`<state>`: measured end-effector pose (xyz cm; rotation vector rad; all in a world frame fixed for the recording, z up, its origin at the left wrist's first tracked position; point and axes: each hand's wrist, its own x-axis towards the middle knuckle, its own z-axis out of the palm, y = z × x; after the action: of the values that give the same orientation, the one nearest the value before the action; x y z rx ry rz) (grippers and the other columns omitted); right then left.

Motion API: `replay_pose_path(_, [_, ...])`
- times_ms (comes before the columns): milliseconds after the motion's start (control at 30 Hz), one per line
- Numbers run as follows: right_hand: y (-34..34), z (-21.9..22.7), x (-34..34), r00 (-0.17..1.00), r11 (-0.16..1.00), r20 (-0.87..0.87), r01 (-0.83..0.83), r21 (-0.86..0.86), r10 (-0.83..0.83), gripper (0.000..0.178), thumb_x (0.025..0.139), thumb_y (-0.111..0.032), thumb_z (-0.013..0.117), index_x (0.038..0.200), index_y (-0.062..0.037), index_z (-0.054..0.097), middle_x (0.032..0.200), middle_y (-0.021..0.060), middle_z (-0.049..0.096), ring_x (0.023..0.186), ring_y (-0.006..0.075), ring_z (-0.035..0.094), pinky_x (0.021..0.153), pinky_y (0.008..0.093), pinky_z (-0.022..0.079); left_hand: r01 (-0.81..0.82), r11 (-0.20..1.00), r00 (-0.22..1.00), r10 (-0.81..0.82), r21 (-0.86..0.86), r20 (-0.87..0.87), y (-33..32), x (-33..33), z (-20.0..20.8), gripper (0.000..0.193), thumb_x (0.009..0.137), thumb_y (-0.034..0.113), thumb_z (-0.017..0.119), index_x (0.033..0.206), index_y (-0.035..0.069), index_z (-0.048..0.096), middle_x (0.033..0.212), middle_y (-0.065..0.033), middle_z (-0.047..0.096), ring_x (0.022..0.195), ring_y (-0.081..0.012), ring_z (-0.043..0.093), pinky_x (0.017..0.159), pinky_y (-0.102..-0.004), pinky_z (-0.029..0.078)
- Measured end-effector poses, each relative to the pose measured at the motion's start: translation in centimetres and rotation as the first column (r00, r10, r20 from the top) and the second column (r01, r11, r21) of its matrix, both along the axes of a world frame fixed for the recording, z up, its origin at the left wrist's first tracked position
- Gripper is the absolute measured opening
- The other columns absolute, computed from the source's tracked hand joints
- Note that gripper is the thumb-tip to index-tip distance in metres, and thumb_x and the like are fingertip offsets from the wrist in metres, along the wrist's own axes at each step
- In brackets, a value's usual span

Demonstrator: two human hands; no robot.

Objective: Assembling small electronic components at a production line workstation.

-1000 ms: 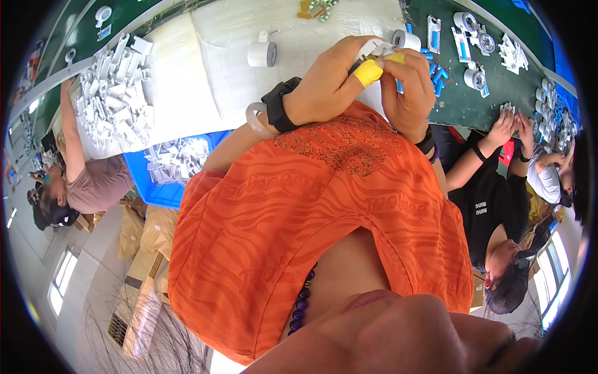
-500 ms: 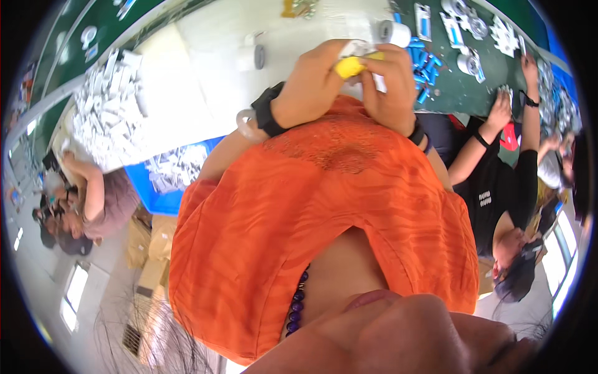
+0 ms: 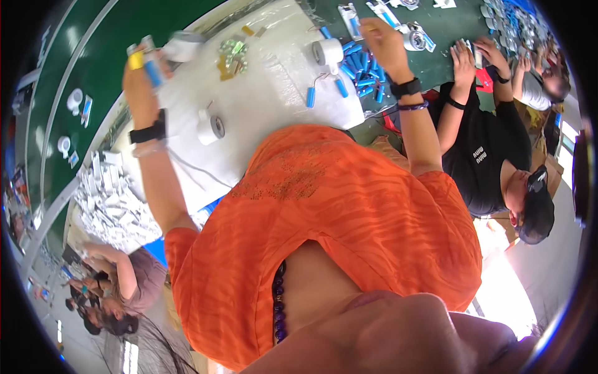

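Two hands spread wide apart over the bench (image 3: 268,93).
Left hand (image 3: 140,75) grips a blue cylinder (image 3: 152,71); right hand (image 3: 383,43) hovers half-open above loose blue cylinders (image 3: 361,65).

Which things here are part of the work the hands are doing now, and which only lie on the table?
In use:
- blue cylinder with yellow end, held in left hand
- loose blue cylinders, under right hand

Lying about:
- white tape roll
- second tape roll
- gold foil pieces
- white parts heap
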<state>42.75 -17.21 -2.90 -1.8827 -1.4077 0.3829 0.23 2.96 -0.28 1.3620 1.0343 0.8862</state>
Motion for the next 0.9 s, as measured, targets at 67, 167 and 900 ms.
replay_pose_path(67, [-1.4, -2.2, 5.6, 0.973, 0.983, 0.155, 0.179, -0.028, -0.173, 0.019, 0.081, -0.019, 0.066, 0.095, -0.0066, 0.066, 0.089, 0.0104, 0.067, 0.074, 0.0301, 0.065, 0.067, 0.0343, 0.052, -0.153, 0.982, 0.988, 0.148, -0.107, -0.053, 4.5, -1.5, -1.9, 0.038, 0.096, 0.027, 0.04, 0.12, 0.0, 0.049, 0.099, -0.0139, 0.063, 0.078, -0.02, 0.063, 0.067, -0.0325, 0.054])
replay_pose_path(167, [-2.9, -4.0, 12.5, 0.905, 0.967, 0.359, 0.254, -0.022, -0.229, 0.02, 0.081, -0.023, 0.065, 0.096, -0.0092, 0.067, 0.091, 0.0101, 0.067, 0.081, 0.0304, 0.065, 0.071, 0.0361, 0.051, -0.34, 0.924, 0.939, 0.323, -0.174, -0.121, 10.6, -5.9, -5.8, 0.033, 0.095, 0.025, 0.044, 0.117, 0.0, 0.049, 0.104, -0.0144, 0.062, 0.085, -0.0243, 0.064, 0.073, -0.0365, 0.056])
replay_pose_path(900, [0.1, -2.3, 12.4, 0.959, 0.97, -0.248, 0.08, -0.228, -0.137, 0.031, 0.084, -0.03, 0.068, 0.091, -0.0009, 0.062, 0.083, 0.0056, 0.067, 0.075, 0.0177, 0.067, 0.06, 0.0281, 0.048, -0.219, 0.973, 0.974, 0.213, -0.07, -0.079, -5.1, 2.9, -3.0, 0.028, 0.089, 0.005, 0.048, 0.115, 0.002, 0.059, 0.114, -0.0092, 0.058, 0.1, -0.016, 0.059, 0.078, -0.0287, 0.052])
